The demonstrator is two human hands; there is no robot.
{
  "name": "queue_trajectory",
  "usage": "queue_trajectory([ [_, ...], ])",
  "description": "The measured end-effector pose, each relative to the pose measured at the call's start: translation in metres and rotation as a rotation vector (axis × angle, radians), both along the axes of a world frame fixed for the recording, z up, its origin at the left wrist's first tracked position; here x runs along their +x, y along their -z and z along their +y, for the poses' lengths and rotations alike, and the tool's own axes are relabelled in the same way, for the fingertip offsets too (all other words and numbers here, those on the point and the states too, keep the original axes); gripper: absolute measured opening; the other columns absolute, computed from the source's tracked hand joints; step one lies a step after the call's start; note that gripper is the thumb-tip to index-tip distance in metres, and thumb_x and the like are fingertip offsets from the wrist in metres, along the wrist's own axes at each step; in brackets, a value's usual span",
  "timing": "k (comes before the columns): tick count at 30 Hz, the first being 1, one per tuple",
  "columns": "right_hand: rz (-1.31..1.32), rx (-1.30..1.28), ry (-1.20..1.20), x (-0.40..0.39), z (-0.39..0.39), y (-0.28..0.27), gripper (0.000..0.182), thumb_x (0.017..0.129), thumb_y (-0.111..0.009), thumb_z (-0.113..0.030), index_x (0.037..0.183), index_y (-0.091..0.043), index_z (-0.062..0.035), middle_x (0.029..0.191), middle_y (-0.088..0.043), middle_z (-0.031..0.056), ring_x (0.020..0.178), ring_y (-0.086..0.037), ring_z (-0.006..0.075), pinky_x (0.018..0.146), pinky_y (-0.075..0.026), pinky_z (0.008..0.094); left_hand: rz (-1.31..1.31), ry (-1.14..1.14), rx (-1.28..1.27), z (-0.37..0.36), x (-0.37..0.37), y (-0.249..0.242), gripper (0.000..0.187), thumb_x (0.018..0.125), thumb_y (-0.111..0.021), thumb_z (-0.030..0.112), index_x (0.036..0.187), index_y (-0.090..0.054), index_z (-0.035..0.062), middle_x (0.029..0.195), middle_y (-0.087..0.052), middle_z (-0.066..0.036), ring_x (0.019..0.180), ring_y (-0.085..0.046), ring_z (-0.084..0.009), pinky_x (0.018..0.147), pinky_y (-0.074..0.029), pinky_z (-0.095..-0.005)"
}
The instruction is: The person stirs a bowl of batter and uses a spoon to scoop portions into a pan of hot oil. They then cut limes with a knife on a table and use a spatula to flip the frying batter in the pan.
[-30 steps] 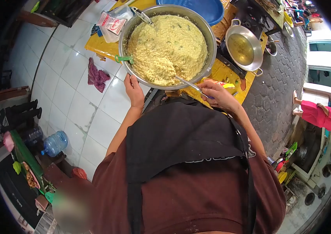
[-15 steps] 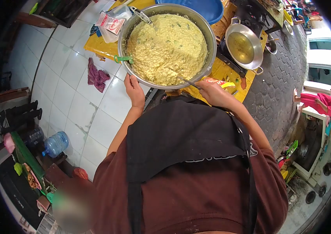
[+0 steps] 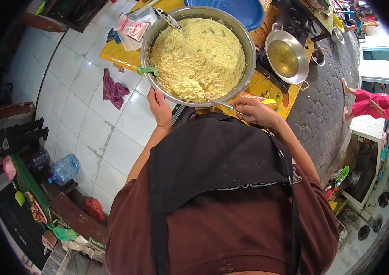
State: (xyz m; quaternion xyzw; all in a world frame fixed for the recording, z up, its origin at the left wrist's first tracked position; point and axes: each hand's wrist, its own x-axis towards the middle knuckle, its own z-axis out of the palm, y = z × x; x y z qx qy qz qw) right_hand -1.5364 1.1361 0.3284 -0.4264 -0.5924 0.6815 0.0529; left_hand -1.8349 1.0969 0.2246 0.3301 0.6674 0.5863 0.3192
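A large metal basin (image 3: 251,68) is filled with thick, lumpy yellow batter (image 3: 199,59) flecked with green. My left hand (image 3: 160,110) grips the basin's near-left rim, thumb on the outside. My right hand (image 3: 259,112) is closed round the handle of a metal spoon (image 3: 222,102), whose head sits in the batter by the near rim and is mostly covered. A green-handled utensil (image 3: 147,70) lies over the left rim. Another utensil with a speckled handle (image 3: 169,19) leans on the far-left rim.
Right of the basin, a two-handled wok (image 3: 302,68) holds yellowish oil. A blue tray (image 3: 249,13) lies behind; a white plastic container (image 3: 132,42) with a red-printed packet is at left. A yellow packet (image 3: 268,101) lies near my right hand. A person in pink (image 3: 375,104) stands far right.
My right hand has shifted slightly right and down, its grip on the spoon changed, and the spoon's handle lies flatter. My left hand stays on the rim. The person in pink has moved.
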Motion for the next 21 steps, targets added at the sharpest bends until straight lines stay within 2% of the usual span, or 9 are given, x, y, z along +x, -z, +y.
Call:
queue_trajectory([
  [2, 0.042, 0.054, 0.014, 0.0, -0.002, -0.001, 0.028, 0.085, -0.043, -0.015, 0.11, -0.05, -0.0027, 0.07, -0.048, -0.0006, 0.045, -0.036, 0.0037, 0.037, -0.027, 0.0175, 0.066, 0.001, 0.006, 0.001, 0.001, -0.004, 0.034, 0.093, -0.038, 0.02, 0.116, -0.042, -0.0041, 0.099, -0.045, -0.008, 0.079, -0.044, -0.0122, 0.071, -0.038, -0.0249],
  [5, 0.05, -0.068, 0.097, -0.001, -0.003, -0.018, 0.03, 0.085, -0.043, -0.014, 0.112, -0.048, -0.0019, 0.069, -0.047, 0.0001, 0.044, -0.034, 0.0032, 0.036, -0.025, 0.0162, 0.003, 0.004, -0.012, 0.0, -0.002, 0.004, 0.034, 0.093, -0.038, 0.02, 0.115, -0.042, -0.0047, 0.099, -0.045, -0.009, 0.082, -0.044, -0.014, 0.074, -0.038, -0.0257],
  [7, 0.118, -0.356, 0.28, -0.004, 0.0, -0.045, 0.031, 0.085, -0.044, -0.013, 0.113, -0.048, -0.0012, 0.07, -0.048, 0.0009, 0.044, -0.033, 0.0032, 0.036, -0.025, 0.0164, 0.031, -0.017, 0.03, 0.004, 0.001, 0.004, 0.032, 0.093, -0.039, 0.022, 0.113, -0.044, -0.003, 0.095, -0.047, -0.007, 0.081, -0.043, -0.0136, 0.074, -0.037, -0.0254],
  [8, 0.116, -0.351, 0.287, -0.004, 0.001, -0.049, 0.031, 0.085, -0.044, -0.013, 0.113, -0.048, -0.0012, 0.07, -0.048, 0.0009, 0.044, -0.033, 0.0032, 0.036, -0.025, 0.0164, 0.064, -0.049, 0.067, 0.005, 0.002, 0.004, 0.031, 0.092, -0.039, 0.023, 0.111, -0.045, -0.0014, 0.09, -0.048, -0.004, 0.08, -0.043, -0.0131, 0.073, -0.036, -0.025],
  [9, 0.104, -0.367, 0.327, -0.004, 0.001, -0.051, 0.03, 0.085, -0.043, -0.012, 0.113, -0.048, -0.0016, 0.071, -0.047, 0.0008, 0.042, -0.031, 0.0018, 0.034, -0.024, 0.0154, 0.035, -0.021, 0.022, 0.003, 0.001, 0.0, 0.034, 0.092, -0.038, 0.02, 0.114, -0.042, -0.0051, 0.102, -0.046, -0.012, 0.089, -0.045, -0.0185, 0.08, -0.037, -0.0278],
  [13, 0.126, -0.41, 0.412, 0.005, 0.006, -0.043, 0.031, 0.085, -0.043, -0.011, 0.115, -0.046, -0.0013, 0.072, -0.047, 0.0006, 0.04, -0.029, 0.0008, 0.03, -0.022, 0.0146, 0.032, -0.128, -0.011, 0.011, 0.005, 0.004, 0.031, 0.09, -0.038, 0.017, 0.113, -0.044, -0.0038, 0.101, -0.047, -0.011, 0.09, -0.045, -0.0186, 0.083, -0.035, -0.0284],
  [16, 0.148, -0.419, 0.409, 0.017, 0.011, -0.046, 0.031, 0.085, -0.045, -0.011, 0.114, -0.047, -0.0007, 0.072, -0.048, 0.0019, 0.043, -0.032, 0.0025, 0.033, -0.023, 0.0156, -0.095, -0.24, 0.039, 0.02, 0.022, -0.02, 0.03, 0.09, -0.038, 0.02, 0.11, -0.045, -0.0022, 0.098, -0.048, -0.009, 0.09, -0.044, -0.0177, 0.083, -0.035, -0.0288],
  [17, 0.164, -0.421, 0.409, 0.022, 0.013, -0.044, 0.031, 0.085, -0.045, -0.012, 0.114, -0.046, -0.0011, 0.072, -0.048, 0.0025, 0.042, -0.032, 0.0023, 0.032, -0.023, 0.0157, -0.157, -0.163, 0.05, 0.022, 0.015, -0.008, 0.031, 0.091, -0.037, 0.023, 0.108, -0.045, -0.0016, 0.096, -0.048, -0.008, 0.088, -0.043, -0.017, 0.082, -0.035, -0.0286],
  [21, 0.258, -0.485, 0.507, 0.051, 0.021, -0.058, 0.03, 0.085, -0.045, -0.011, 0.113, -0.047, -0.0006, 0.071, -0.048, 0.0028, 0.041, -0.031, 0.0019, 0.032, -0.023, 0.0153, -0.121, -0.265, -0.005, 0.036, 0.022, -0.008, 0.032, 0.091, -0.037, 0.025, 0.105, -0.044, -0.0028, 0.096, -0.047, -0.009, 0.085, -0.042, -0.0174, 0.079, -0.035, -0.0291],
])
